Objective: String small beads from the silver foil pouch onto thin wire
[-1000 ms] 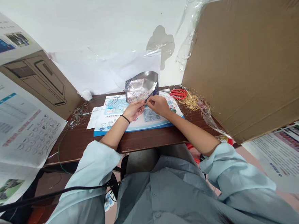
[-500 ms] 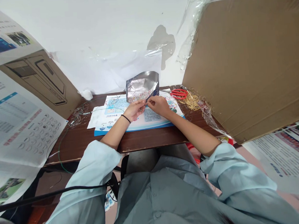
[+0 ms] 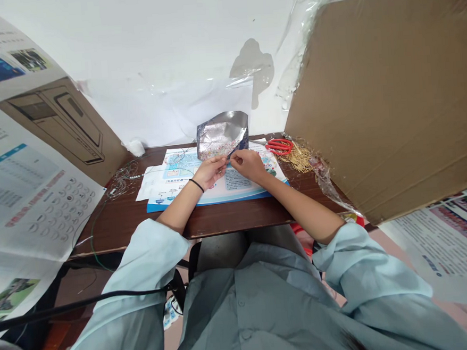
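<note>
My left hand [image 3: 211, 172] and my right hand [image 3: 247, 163] meet at the fingertips over the printed sheet [image 3: 203, 196]. Both are closed in a pinch, and whatever lies between the fingers is too small to make out. Just behind them stands an open silver-lined pouch [image 3: 218, 136] with small pale and pink beads in its bottom. A thin thread with a few white beads [image 3: 136, 176] runs over the sheet from the left towards my left hand.
Red-handled scissors [image 3: 280, 146] lie right of the pouch, beside a pile of thin golden sticks [image 3: 299, 158] and clear plastic. Tangled clear thread [image 3: 118, 185] sits at the table's left. Cardboard panels [image 3: 387, 89] rise on both sides, and a white wall stands behind.
</note>
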`<state>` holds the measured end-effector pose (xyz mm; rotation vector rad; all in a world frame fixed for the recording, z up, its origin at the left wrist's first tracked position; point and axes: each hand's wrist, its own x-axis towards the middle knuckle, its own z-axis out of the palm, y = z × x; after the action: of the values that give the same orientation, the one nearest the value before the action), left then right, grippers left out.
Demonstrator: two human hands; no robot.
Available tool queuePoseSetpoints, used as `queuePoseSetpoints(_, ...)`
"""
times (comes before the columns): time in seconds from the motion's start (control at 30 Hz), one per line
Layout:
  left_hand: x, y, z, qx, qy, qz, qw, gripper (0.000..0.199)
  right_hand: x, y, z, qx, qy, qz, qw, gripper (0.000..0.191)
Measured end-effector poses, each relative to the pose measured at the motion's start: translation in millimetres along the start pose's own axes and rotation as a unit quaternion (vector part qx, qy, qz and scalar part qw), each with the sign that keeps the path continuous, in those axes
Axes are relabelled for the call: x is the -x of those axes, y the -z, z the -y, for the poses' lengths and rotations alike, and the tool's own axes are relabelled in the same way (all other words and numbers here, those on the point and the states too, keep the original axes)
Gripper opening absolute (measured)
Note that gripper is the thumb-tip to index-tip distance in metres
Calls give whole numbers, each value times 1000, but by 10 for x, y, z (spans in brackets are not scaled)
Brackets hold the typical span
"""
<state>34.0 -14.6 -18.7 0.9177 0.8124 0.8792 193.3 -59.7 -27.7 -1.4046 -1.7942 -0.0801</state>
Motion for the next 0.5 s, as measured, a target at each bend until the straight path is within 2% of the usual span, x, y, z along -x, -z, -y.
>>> queuePoseSetpoints(0.5, 17, -14, 12, -7, -11, 18, 1000, 10, 12, -15, -4, -5, -4, 13, 1000, 14)
